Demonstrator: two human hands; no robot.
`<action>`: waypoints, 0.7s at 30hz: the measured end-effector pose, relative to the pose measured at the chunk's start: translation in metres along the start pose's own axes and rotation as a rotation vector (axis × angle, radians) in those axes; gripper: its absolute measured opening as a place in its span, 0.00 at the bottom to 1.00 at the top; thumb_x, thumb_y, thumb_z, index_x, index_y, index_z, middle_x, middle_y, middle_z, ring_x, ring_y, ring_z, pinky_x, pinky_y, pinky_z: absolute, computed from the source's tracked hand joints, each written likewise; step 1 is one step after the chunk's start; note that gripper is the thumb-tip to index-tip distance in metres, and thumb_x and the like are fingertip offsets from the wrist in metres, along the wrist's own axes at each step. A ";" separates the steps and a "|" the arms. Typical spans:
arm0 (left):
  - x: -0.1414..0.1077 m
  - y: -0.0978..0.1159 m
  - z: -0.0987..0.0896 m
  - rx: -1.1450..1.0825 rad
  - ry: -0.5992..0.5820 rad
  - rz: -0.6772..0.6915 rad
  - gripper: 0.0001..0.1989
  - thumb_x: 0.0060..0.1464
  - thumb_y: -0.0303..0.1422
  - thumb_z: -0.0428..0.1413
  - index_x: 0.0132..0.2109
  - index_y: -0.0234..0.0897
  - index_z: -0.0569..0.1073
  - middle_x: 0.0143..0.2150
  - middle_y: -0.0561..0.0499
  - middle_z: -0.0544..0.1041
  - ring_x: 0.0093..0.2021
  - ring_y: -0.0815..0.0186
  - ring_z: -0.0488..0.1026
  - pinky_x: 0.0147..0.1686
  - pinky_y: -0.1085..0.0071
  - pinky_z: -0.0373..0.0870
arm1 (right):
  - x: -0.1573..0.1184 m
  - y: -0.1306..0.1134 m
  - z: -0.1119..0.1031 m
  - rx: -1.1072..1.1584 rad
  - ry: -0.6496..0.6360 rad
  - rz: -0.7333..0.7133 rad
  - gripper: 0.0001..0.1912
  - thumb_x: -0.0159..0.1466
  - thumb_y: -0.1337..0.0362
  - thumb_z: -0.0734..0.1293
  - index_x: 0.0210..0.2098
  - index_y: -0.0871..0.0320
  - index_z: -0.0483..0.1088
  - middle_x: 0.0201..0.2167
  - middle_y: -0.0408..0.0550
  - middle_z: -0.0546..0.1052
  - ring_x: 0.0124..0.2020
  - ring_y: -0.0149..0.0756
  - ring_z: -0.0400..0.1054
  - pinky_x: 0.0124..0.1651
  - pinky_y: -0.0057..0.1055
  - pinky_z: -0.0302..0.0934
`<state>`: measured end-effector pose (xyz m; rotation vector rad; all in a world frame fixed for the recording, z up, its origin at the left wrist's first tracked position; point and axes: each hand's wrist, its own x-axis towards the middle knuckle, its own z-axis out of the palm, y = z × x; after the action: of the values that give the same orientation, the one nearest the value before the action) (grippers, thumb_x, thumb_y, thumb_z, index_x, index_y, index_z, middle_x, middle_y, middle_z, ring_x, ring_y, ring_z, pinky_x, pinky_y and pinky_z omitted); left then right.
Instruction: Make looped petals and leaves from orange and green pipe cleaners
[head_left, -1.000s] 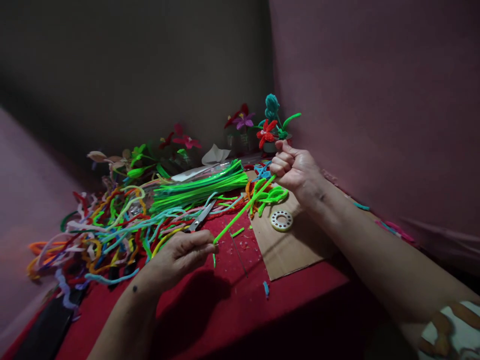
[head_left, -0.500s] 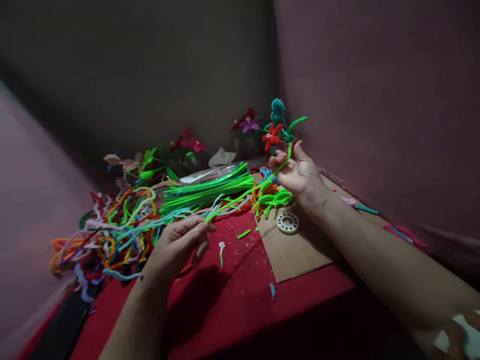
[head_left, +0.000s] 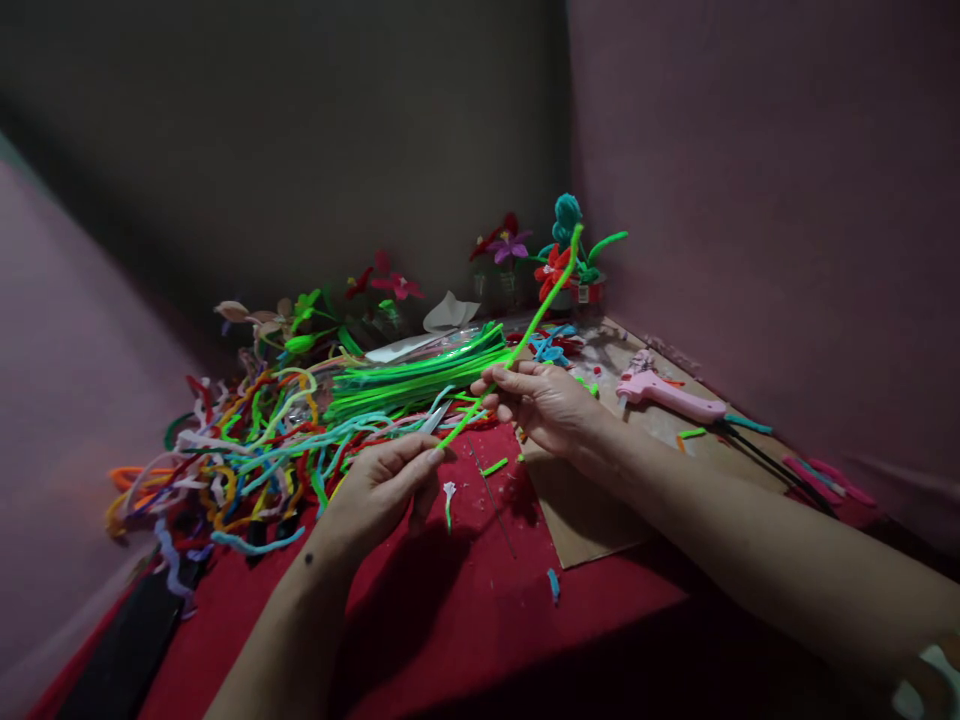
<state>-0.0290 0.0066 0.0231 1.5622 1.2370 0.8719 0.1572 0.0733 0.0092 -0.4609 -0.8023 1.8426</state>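
Note:
A bright green pipe cleaner runs slantwise between my hands, its far end rising up in front of the flowers. My left hand pinches its near end over the red cloth. Partway along, my right hand grips it between thumb and fingers. Behind my hands lies a bundle of green pipe cleaners in clear wrap. Under my left hand's fingertips, a scissor blade shows among the strands. A short piece with a white tip and green stem rests on the red cloth.
Tangled colourful pipe cleaners heap at the left. A pink glue gun lies on the cardboard at right, with pink-handled scissors beyond. Pipe-cleaner flowers stand at the back. A thin wire lies on the cloth.
My right hand has come down and left along the green pipe cleaner, closer to my left hand, baring its upper end. The glue gun shows now, while the white spool is hidden.

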 end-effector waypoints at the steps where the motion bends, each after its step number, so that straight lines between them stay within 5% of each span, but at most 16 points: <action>1: 0.001 -0.002 0.001 -0.125 0.034 0.054 0.06 0.50 0.32 0.56 0.35 0.34 0.70 0.16 0.57 0.68 0.16 0.75 0.63 0.18 0.78 0.57 | 0.000 0.000 0.001 0.037 0.007 0.001 0.10 0.60 0.76 0.60 0.25 0.66 0.69 0.24 0.48 0.75 0.21 0.26 0.68 0.22 0.20 0.61; 4: 0.007 -0.009 0.010 -0.538 0.107 0.201 0.14 0.40 0.28 0.62 0.38 0.36 0.71 0.27 0.54 0.72 0.25 0.72 0.68 0.27 0.76 0.65 | -0.001 0.004 0.003 0.173 0.027 0.055 0.13 0.61 0.77 0.57 0.25 0.65 0.70 0.25 0.49 0.76 0.25 0.28 0.70 0.29 0.22 0.66; 6: 0.010 -0.011 0.021 -0.656 0.111 0.186 0.16 0.42 0.27 0.61 0.42 0.37 0.72 0.29 0.53 0.72 0.26 0.73 0.68 0.28 0.76 0.66 | -0.003 0.011 0.005 0.233 0.008 0.093 0.12 0.60 0.77 0.58 0.26 0.65 0.70 0.26 0.50 0.76 0.25 0.27 0.71 0.31 0.22 0.67; 8: 0.012 -0.012 0.033 -0.642 0.121 0.171 0.16 0.47 0.30 0.59 0.45 0.37 0.72 0.29 0.51 0.73 0.26 0.72 0.69 0.28 0.76 0.66 | -0.006 0.019 0.006 0.245 -0.003 0.139 0.10 0.60 0.77 0.60 0.27 0.66 0.71 0.25 0.49 0.75 0.23 0.26 0.70 0.28 0.21 0.66; 12: 0.014 -0.011 0.044 -0.542 0.274 0.223 0.09 0.49 0.34 0.57 0.35 0.32 0.76 0.26 0.50 0.73 0.24 0.73 0.68 0.25 0.77 0.66 | -0.008 0.023 0.006 0.208 0.016 0.174 0.10 0.60 0.76 0.60 0.25 0.66 0.71 0.21 0.48 0.74 0.21 0.26 0.68 0.20 0.18 0.60; 21: 0.020 -0.017 0.009 -0.827 0.481 0.169 0.09 0.44 0.34 0.61 0.31 0.31 0.74 0.19 0.55 0.68 0.17 0.78 0.61 0.19 0.81 0.61 | 0.009 -0.005 -0.011 0.190 0.239 0.036 0.11 0.61 0.73 0.60 0.24 0.63 0.69 0.21 0.47 0.75 0.20 0.24 0.67 0.19 0.17 0.59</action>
<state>-0.0218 0.0252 0.0035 0.8074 0.8637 1.6769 0.1638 0.0860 0.0049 -0.5632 -0.4554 1.8335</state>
